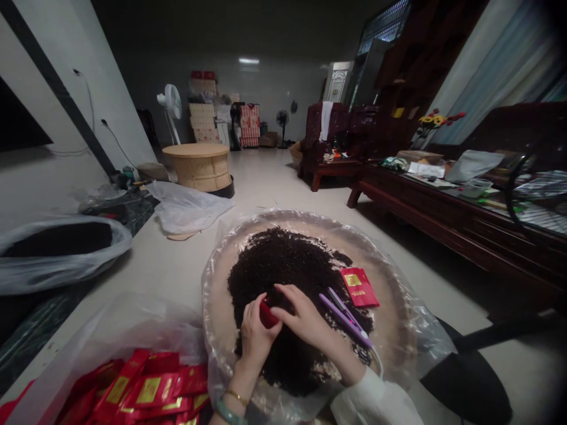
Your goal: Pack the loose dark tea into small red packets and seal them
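Observation:
My left hand (pixel 257 330) is closed around a small red packet (pixel 267 315), held upright over a heap of dark loose tea leaves (pixel 283 260). At the packet's top edge is my right hand (pixel 305 313), its thumb against the packet and its curved fingers apart from the thumb; whether any leaves lie in its palm is hidden. The heap is spread on a large round tray (pixel 392 295) lined with clear plastic. To the right of my hands, a purple flat iron (pixel 348 321) rests on the leaves. Flat red packets (pixel 359 287) lie beyond it.
A plastic bag of red-and-gold packets (pixel 150 389) sits at lower left. Further left stands an open bag of dark material (pixel 57 239). A round wicker table (pixel 197 165) is ahead, and a dark wooden table (pixel 443 206) lies along the right. A white cord (pixel 378 360) trails from the iron.

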{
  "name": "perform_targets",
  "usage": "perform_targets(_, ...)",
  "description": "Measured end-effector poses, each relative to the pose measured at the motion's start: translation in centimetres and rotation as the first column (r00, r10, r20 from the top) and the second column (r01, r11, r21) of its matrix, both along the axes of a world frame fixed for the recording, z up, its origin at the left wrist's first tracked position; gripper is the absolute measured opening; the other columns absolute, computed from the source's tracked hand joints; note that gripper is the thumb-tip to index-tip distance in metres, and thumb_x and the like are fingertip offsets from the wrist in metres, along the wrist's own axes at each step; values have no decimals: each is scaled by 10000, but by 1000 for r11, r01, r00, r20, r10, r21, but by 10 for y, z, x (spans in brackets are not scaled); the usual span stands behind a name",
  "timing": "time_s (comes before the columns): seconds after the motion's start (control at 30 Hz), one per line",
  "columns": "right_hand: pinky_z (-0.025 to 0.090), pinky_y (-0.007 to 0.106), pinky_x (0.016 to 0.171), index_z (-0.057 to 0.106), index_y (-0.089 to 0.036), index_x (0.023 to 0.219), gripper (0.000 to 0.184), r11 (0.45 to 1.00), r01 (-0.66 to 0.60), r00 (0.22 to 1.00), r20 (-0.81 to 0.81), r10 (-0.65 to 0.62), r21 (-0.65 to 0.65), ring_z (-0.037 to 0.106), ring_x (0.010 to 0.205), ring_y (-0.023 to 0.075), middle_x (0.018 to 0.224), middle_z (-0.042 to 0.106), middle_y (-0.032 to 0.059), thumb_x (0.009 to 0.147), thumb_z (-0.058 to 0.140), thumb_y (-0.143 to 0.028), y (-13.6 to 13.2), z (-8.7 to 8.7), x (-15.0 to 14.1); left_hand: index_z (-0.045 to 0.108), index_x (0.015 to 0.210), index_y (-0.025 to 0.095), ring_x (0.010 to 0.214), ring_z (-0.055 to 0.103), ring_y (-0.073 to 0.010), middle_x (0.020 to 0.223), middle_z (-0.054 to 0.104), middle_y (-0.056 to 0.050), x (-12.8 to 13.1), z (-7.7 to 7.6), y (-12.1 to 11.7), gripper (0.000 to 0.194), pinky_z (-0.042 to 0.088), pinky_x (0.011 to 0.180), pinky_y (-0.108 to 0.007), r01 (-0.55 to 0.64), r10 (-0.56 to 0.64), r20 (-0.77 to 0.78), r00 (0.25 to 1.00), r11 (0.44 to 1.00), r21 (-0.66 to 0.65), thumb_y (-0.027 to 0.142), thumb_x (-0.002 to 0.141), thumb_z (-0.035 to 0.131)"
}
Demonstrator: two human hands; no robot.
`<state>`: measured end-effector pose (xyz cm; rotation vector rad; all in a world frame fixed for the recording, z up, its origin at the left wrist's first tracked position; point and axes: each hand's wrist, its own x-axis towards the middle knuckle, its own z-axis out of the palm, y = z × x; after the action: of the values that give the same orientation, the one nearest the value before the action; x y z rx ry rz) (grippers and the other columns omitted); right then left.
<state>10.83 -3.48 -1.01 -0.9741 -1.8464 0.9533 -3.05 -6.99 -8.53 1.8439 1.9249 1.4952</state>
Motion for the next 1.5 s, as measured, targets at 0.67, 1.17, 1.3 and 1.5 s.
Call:
perform_targets(0.67,391,403,856,631,-223,815,93,963,-24,939,337,-70,268,532,954,242,880,658,66,865,552,-226,1,-1,3,516,1213,192,976,653,-271,1102,666,-107,1,8,-3,726,530,836,-393,172,-82,354,932,958,-230,306,553,797)
perform_targets(1.17,365,248,545,486,-187,524,458,978,194,971,124,-203,77,464,573,133,569,491,-5,863,504,-494,21,11,36,684,749,114,456,550,-121,596,664,-2,2,27,-3,272,456,435,-225,615,-178,786,592,730,-299,288,560,774)
perform_targets(1.3,375,245,526,545,-179,553,478,982,185,979,83,-186,24,478,562,132,585,513,1,868,490,-534,20,5,39,691,788,117,594,618,-159,688,698,-23,-1,26,-2,248,496,560,-244,609,-233,745,625,743,-279,265,601,759)
perform_targets(1.5,416,294,673,698,-209,757,336,938,-182,947,310,86,295,540,701,165,667,630,32,919,505,-430,-2,15,32,684,924,149,838,658,-214,881,730,-43,4,30,-3,379,505,752,-275,649,-300,745,596,726,-226,234,573,798)
